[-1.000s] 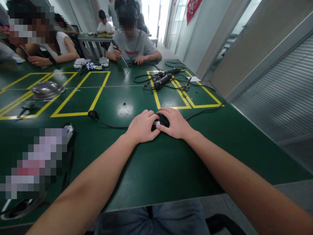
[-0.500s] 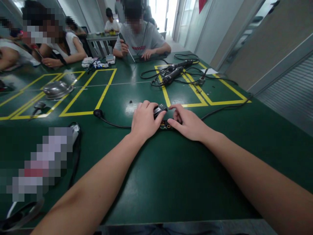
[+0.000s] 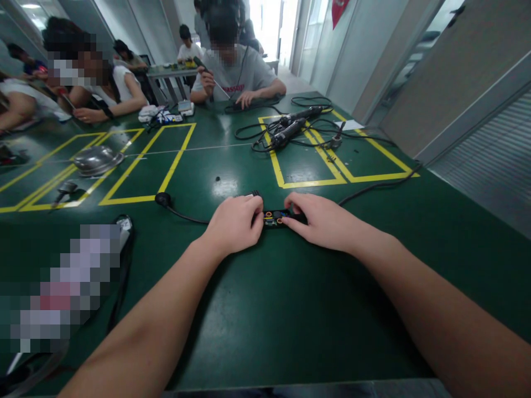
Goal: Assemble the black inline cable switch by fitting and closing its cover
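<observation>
Plug (image 3: 163, 199): black, on the green table (image 3: 232, 342), left of the left fingers; its cable (image 3: 186, 216) runs towards them. Hazard, by judgement: a snag on this lead could drag the work askew, if the two are joined.

Left hand (image 3: 235, 224): fingers curled, thumb and forefinger nearly together at the case's left end; whether they clasp anything is hidden and cannot be told.

Ribbed black piece (image 3: 254, 194): just beyond the left fingers, partly covered by them; a careless shift of that hand could knock it away.

Black case (image 3: 277, 226): open, between the two sets of fingertips, circuit board (image 3: 271, 218) bare and facing up. Hazard: too hard a press of the thumb might strain a component.

Right hand (image 3: 319, 219): thumb and forefinger moderately parted about the case's right end; thumb tip apparently touching the board; firmness of hold cannot be told.

Second cable (image 3: 373, 185): black, beyond and right of the right fingers; a tug could unsettle the case, if attached.
</observation>
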Demonstrator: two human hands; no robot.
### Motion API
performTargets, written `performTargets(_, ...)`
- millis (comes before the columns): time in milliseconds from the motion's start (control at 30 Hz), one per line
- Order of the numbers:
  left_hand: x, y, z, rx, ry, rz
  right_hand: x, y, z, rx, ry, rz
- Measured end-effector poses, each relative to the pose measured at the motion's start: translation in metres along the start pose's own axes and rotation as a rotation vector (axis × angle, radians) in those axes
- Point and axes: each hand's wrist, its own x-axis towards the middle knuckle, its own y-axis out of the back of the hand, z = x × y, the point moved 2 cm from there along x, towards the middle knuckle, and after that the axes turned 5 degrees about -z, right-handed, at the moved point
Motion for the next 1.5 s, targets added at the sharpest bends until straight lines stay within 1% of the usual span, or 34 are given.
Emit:
performTargets(33, -0.003, 0.001, -0.001, -0.016, -0.022, -0.037, 0.000, 0.001, 0.000, 0.005, 0.004, -0.014)
performTargets(200, -0.007, 0.005, -0.003, 0.012, -0.009, -0.094, -0.001, 0.002, 0.000, 0.064, -0.011, -0.060)
performTargets(333, -0.004, 0.007, 0.000, 0.037, 0.016, -0.113, 0.001, 0.004, 0.000, 0.136, -0.031, -0.074)
performTargets(467, -0.003, 0.008, 0.000, -0.008, 0.016, -0.121, 0.002, 0.005, 0.000, 0.173, -0.037, -0.063)
performTargets(567, -0.004, 0.007, -0.003, -0.068, 0.000, -0.087, 0.001, 0.006, 0.000, 0.233, -0.029, -0.057)
performTargets(733, -0.004, 0.003, -0.012, -0.256, -0.037, -0.007, 0.003, 0.006, 0.007, 0.362, -0.010, -0.026)
performTargets(867, -0.004, 0.004, -0.016, -0.307, -0.017, 0.000, 0.007, 0.006, 0.014, 0.450, -0.022, -0.011)
performTargets(1000, -0.005, 0.010, -0.016, -0.278, -0.043, -0.032, 0.008, 0.006, 0.018, 0.491, -0.011, -0.051)
performTargets(1167, -0.003, 0.016, -0.014, -0.203, -0.087, -0.039, 0.007, 0.007, 0.019, 0.436, 0.033, -0.018)
performTargets(1300, -0.003, 0.015, -0.013, -0.134, -0.111, -0.030, 0.007, 0.008, 0.018, 0.418, 0.039, -0.015)
performTargets(1400, -0.004, 0.012, -0.012, -0.070, -0.139, 0.030, 0.007, 0.007, 0.017, 0.422, 0.013, -0.023)
performTargets(1500, -0.006, 0.010, -0.010, -0.043, -0.167, 0.154, 0.005, 0.006, 0.015, 0.412, -0.016, -0.024)
